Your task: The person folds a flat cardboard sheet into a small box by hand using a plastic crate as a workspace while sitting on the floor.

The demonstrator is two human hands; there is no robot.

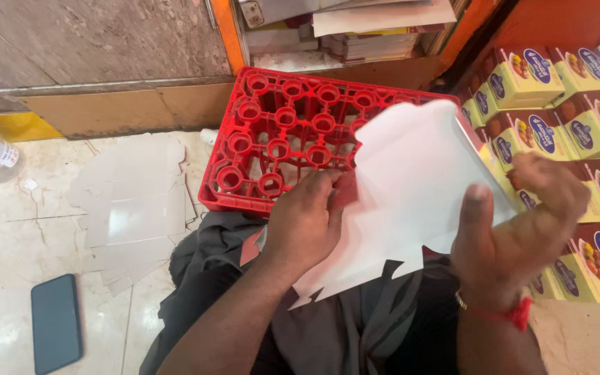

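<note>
In the head view, at centre frame, the left hand [305, 226] and right hand [515, 229] are both gripping a flat white carton blank [411, 187]; it looks light, thin, bendable, best pinched along its edges.

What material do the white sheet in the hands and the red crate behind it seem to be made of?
White sheet: probably thin cardboard, matte; it has die-cut tabs and bends in the left hand and right hand.
Red crate: likely moulded plastic, slightly glossy, with uniform round sockets and ribs.
</note>
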